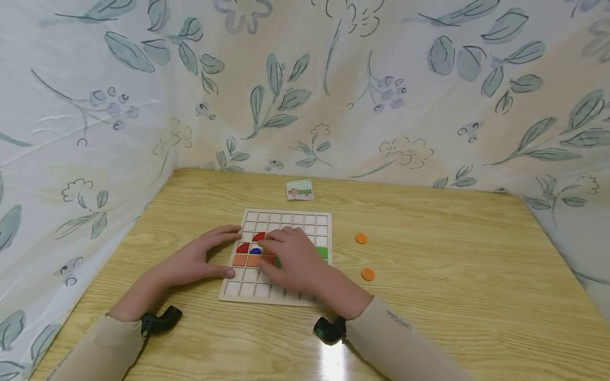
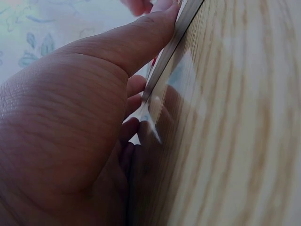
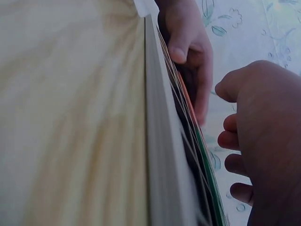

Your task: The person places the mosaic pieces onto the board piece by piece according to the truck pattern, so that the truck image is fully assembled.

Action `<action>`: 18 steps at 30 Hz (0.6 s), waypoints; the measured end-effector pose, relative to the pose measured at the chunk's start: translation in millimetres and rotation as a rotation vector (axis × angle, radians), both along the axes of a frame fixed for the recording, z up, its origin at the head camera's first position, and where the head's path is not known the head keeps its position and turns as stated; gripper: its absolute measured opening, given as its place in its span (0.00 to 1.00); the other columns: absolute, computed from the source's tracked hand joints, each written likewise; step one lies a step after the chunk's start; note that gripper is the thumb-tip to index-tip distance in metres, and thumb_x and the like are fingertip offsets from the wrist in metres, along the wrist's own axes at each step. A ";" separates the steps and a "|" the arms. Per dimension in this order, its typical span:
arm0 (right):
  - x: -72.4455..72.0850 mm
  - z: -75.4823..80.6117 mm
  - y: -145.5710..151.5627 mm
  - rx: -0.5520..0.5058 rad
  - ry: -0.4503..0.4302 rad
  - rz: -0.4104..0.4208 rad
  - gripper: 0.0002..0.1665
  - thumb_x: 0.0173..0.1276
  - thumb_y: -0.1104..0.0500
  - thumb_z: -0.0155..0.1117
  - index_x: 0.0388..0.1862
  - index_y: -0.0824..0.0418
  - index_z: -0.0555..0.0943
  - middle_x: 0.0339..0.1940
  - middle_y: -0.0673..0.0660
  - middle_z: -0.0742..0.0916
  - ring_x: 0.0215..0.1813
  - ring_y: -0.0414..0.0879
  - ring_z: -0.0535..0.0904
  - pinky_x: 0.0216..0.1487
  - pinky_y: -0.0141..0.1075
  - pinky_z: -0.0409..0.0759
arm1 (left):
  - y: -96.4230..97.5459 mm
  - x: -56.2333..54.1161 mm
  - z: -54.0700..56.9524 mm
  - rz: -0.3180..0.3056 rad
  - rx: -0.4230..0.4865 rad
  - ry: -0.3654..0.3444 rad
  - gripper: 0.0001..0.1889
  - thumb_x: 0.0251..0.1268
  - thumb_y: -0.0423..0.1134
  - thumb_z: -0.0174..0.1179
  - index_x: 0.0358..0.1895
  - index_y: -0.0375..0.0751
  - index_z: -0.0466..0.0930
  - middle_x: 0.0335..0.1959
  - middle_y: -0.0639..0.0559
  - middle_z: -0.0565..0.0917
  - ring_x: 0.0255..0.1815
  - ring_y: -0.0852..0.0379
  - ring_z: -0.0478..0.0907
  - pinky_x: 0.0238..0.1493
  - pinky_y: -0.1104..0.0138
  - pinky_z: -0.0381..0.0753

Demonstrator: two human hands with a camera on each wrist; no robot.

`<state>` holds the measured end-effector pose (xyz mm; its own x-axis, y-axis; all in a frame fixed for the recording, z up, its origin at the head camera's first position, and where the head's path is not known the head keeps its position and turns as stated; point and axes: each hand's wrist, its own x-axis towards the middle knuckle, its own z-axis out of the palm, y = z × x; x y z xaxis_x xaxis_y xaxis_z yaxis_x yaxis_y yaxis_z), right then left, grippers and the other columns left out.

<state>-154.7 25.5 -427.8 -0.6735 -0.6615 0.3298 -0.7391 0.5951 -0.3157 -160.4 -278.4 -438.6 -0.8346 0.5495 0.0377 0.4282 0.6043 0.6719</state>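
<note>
A wooden grid board (image 1: 229,297) lies on the table. In it sit two red curved pieces (image 1: 243,248), a blue half-round piece (image 1: 255,251), a row of orange squares (image 1: 239,260) and green pieces (image 1: 322,253) partly covered by my right hand. My left hand (image 1: 190,260) rests at the board's left edge, thumb and fingers spread and extended. Over the middle of the board is my right hand (image 1: 295,259), its fingertips near the blue piece. The right wrist view shows the same right hand (image 3: 273,127) above the board with a gap between thumb and fingers; no piece is visible there.
Two orange discs (image 1: 361,238) lie on the table right of the board. A small printed card (image 1: 299,190) with a coloured grid lies behind it. Patterned cloth (image 1: 305,106) hangs along the table's back and left. Each wrist carries a black camera (image 1: 162,320).
</note>
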 end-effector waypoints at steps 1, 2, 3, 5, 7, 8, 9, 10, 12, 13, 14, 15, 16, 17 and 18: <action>-0.6 -0.2 3.7 -0.007 -0.002 -0.006 0.21 0.80 0.43 0.68 0.62 0.52 0.91 0.61 0.49 0.89 0.61 0.49 0.81 0.69 0.49 0.75 | 0.0 -0.2 -0.5 0.002 0.002 -0.002 0.44 0.64 0.56 0.81 0.81 0.49 0.74 0.86 0.51 0.64 0.87 0.40 0.55 0.79 0.37 0.57; -1.4 -0.6 7.3 -0.018 -0.002 -0.010 0.21 0.80 0.43 0.68 0.61 0.52 0.91 0.60 0.49 0.89 0.62 0.49 0.81 0.69 0.49 0.75 | -0.1 -0.3 -0.6 0.003 0.001 -0.002 0.44 0.64 0.56 0.81 0.81 0.49 0.74 0.86 0.51 0.64 0.87 0.40 0.55 0.79 0.36 0.57; -2.1 -1.2 10.9 -0.026 0.004 -0.012 0.21 0.80 0.43 0.68 0.60 0.53 0.91 0.60 0.50 0.89 0.61 0.50 0.81 0.69 0.50 0.75 | -0.3 -0.3 -0.7 0.004 0.002 -0.002 0.44 0.64 0.56 0.81 0.81 0.49 0.74 0.86 0.51 0.64 0.87 0.40 0.55 0.79 0.36 0.57; -3.2 -2.2 18.9 -0.049 0.023 -0.012 0.22 0.79 0.43 0.70 0.60 0.55 0.92 0.58 0.51 0.90 0.60 0.51 0.82 0.69 0.51 0.75 | 0.1 -0.5 -1.1 0.003 -0.001 0.003 0.44 0.64 0.56 0.81 0.81 0.49 0.74 0.86 0.51 0.64 0.87 0.40 0.55 0.79 0.35 0.57; -3.8 -3.1 26.8 -0.066 0.038 -0.014 0.23 0.78 0.44 0.71 0.61 0.56 0.91 0.58 0.52 0.90 0.60 0.52 0.82 0.68 0.51 0.76 | 0.3 -0.9 -2.0 0.003 -0.005 0.007 0.45 0.64 0.56 0.81 0.82 0.49 0.73 0.86 0.51 0.64 0.88 0.40 0.55 0.79 0.35 0.56; -4.0 -3.4 30.7 -0.074 0.043 -0.016 0.23 0.78 0.44 0.71 0.61 0.57 0.91 0.58 0.53 0.90 0.60 0.52 0.83 0.68 0.51 0.76 | 0.3 -0.8 -2.0 0.002 -0.007 0.008 0.45 0.64 0.56 0.80 0.82 0.49 0.73 0.86 0.51 0.64 0.88 0.40 0.55 0.79 0.34 0.57; -3.9 -3.4 34.8 -0.083 0.048 -0.018 0.23 0.78 0.46 0.71 0.62 0.58 0.91 0.57 0.53 0.90 0.60 0.52 0.83 0.67 0.51 0.77 | 0.3 -0.8 -2.3 0.003 -0.008 0.008 0.45 0.64 0.56 0.80 0.82 0.49 0.73 0.87 0.51 0.64 0.88 0.40 0.55 0.79 0.34 0.56; -3.8 -3.3 39.0 -0.090 0.050 -0.024 0.23 0.78 0.46 0.71 0.62 0.58 0.91 0.57 0.54 0.90 0.60 0.53 0.83 0.66 0.52 0.77 | 0.3 -0.8 -2.5 0.003 -0.008 0.007 0.45 0.64 0.56 0.81 0.82 0.49 0.73 0.87 0.51 0.64 0.88 0.40 0.54 0.79 0.34 0.56; -3.8 -3.2 47.5 -0.091 0.047 -0.042 0.24 0.77 0.46 0.71 0.63 0.59 0.90 0.58 0.54 0.90 0.59 0.53 0.83 0.64 0.51 0.77 | 0.2 -0.5 -2.4 0.004 -0.011 0.003 0.45 0.64 0.56 0.80 0.82 0.50 0.73 0.87 0.51 0.63 0.88 0.39 0.54 0.78 0.34 0.56; -3.5 -2.8 51.9 -0.091 0.044 -0.050 0.24 0.77 0.47 0.72 0.64 0.59 0.90 0.58 0.54 0.90 0.59 0.53 0.83 0.63 0.52 0.78 | 0.2 -0.1 -2.0 0.005 -0.011 0.001 0.45 0.64 0.56 0.81 0.82 0.50 0.73 0.87 0.51 0.63 0.88 0.39 0.54 0.78 0.34 0.56; -3.6 -2.8 56.4 -0.089 0.040 -0.059 0.24 0.77 0.47 0.72 0.64 0.59 0.90 0.58 0.54 0.90 0.58 0.53 0.83 0.62 0.52 0.78 | 0.2 0.2 -1.5 0.005 -0.012 0.002 0.45 0.64 0.56 0.81 0.82 0.49 0.73 0.87 0.51 0.63 0.88 0.39 0.54 0.78 0.34 0.56; -3.5 -2.5 60.9 -0.085 0.037 -0.068 0.25 0.76 0.47 0.73 0.64 0.59 0.90 0.58 0.55 0.90 0.58 0.53 0.83 0.61 0.52 0.78 | 0.3 0.5 -1.0 0.006 -0.012 0.000 0.45 0.63 0.56 0.81 0.82 0.49 0.73 0.87 0.51 0.63 0.88 0.39 0.53 0.78 0.33 0.56; -3.9 -2.8 65.3 -0.079 0.033 -0.078 0.25 0.77 0.46 0.73 0.64 0.59 0.90 0.58 0.55 0.90 0.58 0.53 0.83 0.62 0.52 0.78 | 0.4 0.8 -0.6 0.007 -0.014 0.000 0.45 0.63 0.56 0.81 0.82 0.49 0.73 0.87 0.51 0.63 0.88 0.38 0.53 0.78 0.33 0.56; -4.2 -3.0 69.8 -0.076 0.025 -0.088 0.25 0.76 0.46 0.73 0.65 0.59 0.90 0.58 0.55 0.90 0.58 0.53 0.82 0.62 0.52 0.78 | 0.6 1.1 0.0 0.009 -0.016 0.001 0.46 0.63 0.56 0.81 0.82 0.49 0.73 0.87 0.51 0.63 0.88 0.38 0.53 0.78 0.33 0.56; -4.3 -3.0 74.3 -0.076 0.022 -0.096 0.25 0.76 0.46 0.74 0.65 0.59 0.90 0.58 0.55 0.90 0.58 0.53 0.82 0.62 0.53 0.77 | 0.8 1.4 0.4 0.009 -0.018 0.002 0.45 0.64 0.56 0.81 0.82 0.49 0.73 0.87 0.51 0.63 0.88 0.38 0.53 0.78 0.33 0.56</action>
